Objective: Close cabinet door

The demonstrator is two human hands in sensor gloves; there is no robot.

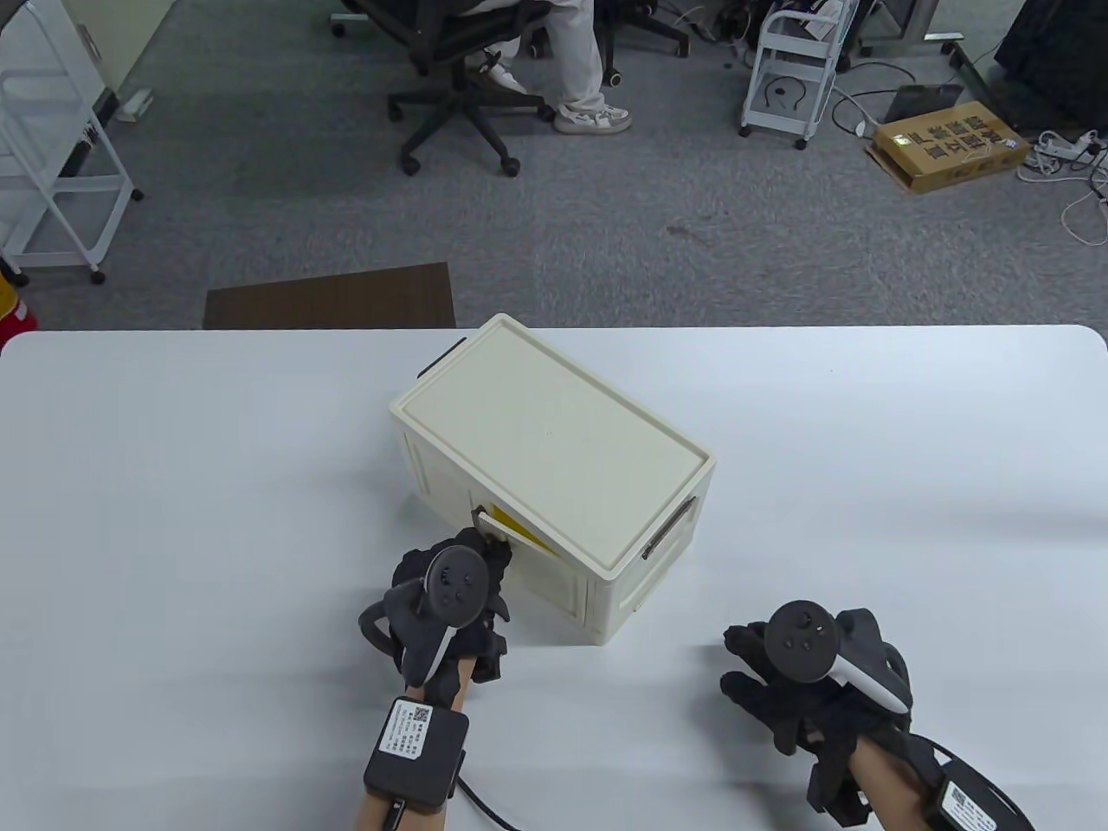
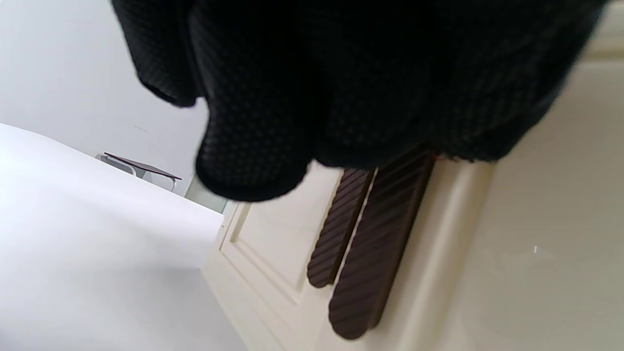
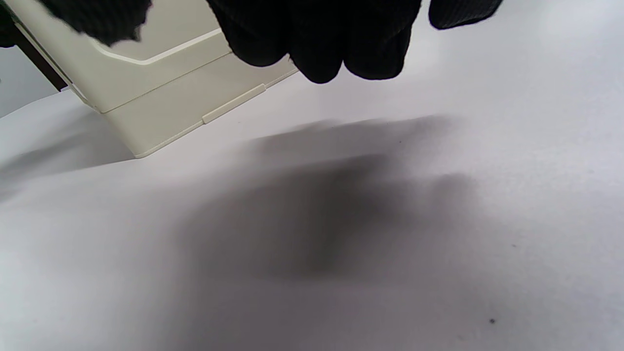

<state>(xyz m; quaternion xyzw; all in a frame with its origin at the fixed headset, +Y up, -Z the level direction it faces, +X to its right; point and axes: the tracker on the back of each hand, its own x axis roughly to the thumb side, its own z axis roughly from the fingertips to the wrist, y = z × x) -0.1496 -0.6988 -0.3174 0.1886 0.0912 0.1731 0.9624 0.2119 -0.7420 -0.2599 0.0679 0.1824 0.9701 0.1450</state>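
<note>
A: Status on the door?

B: Not shut yet, by my read. Cream cabinet sits mid-frame on the white surface, turned at an angle. The door on its lower-left face stands slightly ajar, with a yellow sliver showing in the gap behind it.

A: Left hand?

B: Left hand is right at the door's edge, lower centre of the table view, touching it. In the left wrist view the fingers hang over two dark ribbed handles on the cream front. Whether it pinches the edge or just presses on it, I can't tell; the tracker hides the fingertips from above.

A: Right?

B: Right hand at lower right, well apart from the cabinet, holding nothing. Fingers loosely spread, hovering over or resting on the surface; the wrist view shows only their shadow below.

A: What's left?

B: Push the last bit until the door sits flush. Short travel, I'd guess.
</note>
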